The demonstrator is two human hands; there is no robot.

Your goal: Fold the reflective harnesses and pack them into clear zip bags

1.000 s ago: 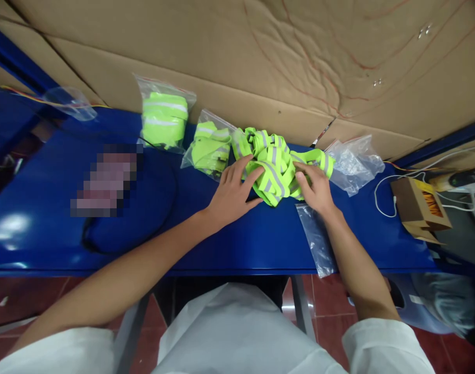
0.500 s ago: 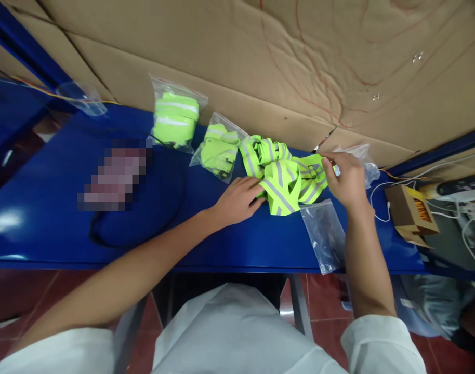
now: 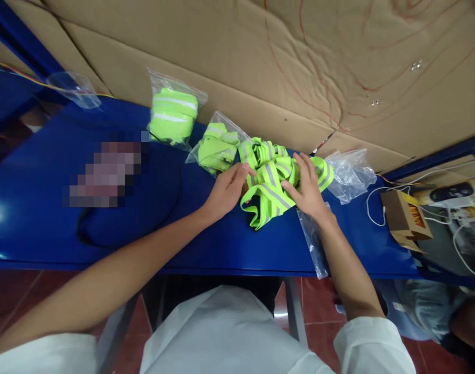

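Left hand (image 3: 225,191) reached forward, curled at left of yellow-green straps (image 3: 274,197); its grip cannot be told | right hand (image 3: 309,192) laid over them, thumb and fingers spread | straps heaped on blue table (image 3: 222,249)

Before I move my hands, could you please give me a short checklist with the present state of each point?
1. Left hand at the tangled yellow-green fabric straps with grey stripes: ok.
2. Right hand on the straps: ok.
3. Firm grip by either hand: cannot tell.
4. Straps neatly folded: not ok, loose heap.
5. Flat clear plastic bag away from the blue table's front edge: not ok, its near end reaches it.
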